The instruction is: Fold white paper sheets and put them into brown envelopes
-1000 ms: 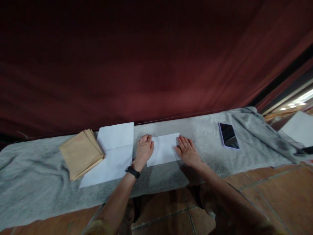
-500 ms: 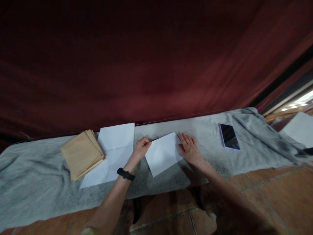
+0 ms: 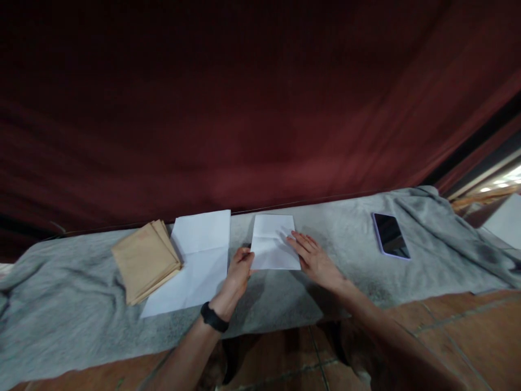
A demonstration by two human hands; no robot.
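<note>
A small folded sheet of white paper (image 3: 271, 244) lies on the grey cloth in front of me, with a faint crease across it. My left hand (image 3: 241, 266) pinches its left edge near the lower corner, thumb on top. On the paper's right side rests my right hand (image 3: 313, 256), fingers stretched out and laid flat on it. A black wristband (image 3: 214, 317) circles my left wrist. Left of my hands are larger white sheets (image 3: 201, 255) with a crease across the middle. A stack of brown paper envelopes (image 3: 146, 263) partly overlaps them.
The grey cloth (image 3: 342, 228) covers a long, narrow surface and is rumpled at both ends. A phone in a purple case (image 3: 391, 234) lies to the right. Behind hangs a dark red curtain (image 3: 260, 136). Below the front edge are brown floor tiles (image 3: 468, 326).
The white paper appears narrower and has turned from a slant to nearly square with me. My left hand has shifted lower along its left side; my right hand now lies further over the paper.
</note>
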